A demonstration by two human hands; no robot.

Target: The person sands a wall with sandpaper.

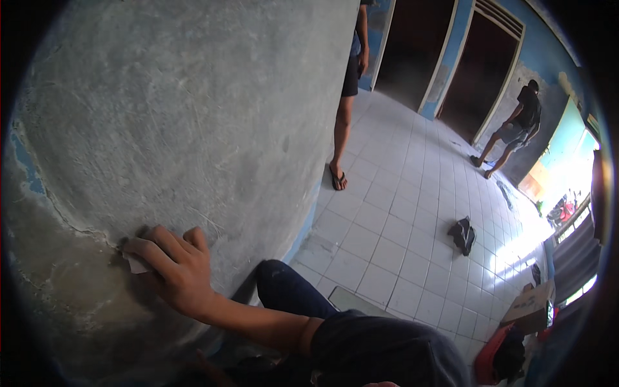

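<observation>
My right hand [179,271] presses with bent fingers against a grey plastered wall [217,121]. Between its fingers and the wall is a small pale piece of sheet [139,264], perhaps sandpaper. Its fingertips are beside a jagged crack [80,230] where the grey plaster meets a rougher brownish patch. Fine scratches mark the wall above the hand, and some blue paint [28,164] shows at the left. The thumb is mostly hidden. My left hand is not clearly in view; dim shapes along the bottom edge cannot be told apart.
My bent knee [275,283] is close to the wall. One person [344,116] stands past the wall's edge, another [522,116] by the far wall. On the white tiled floor [387,217] lies a dark crumpled thing [463,236]. A cardboard box [529,305] sits at lower right.
</observation>
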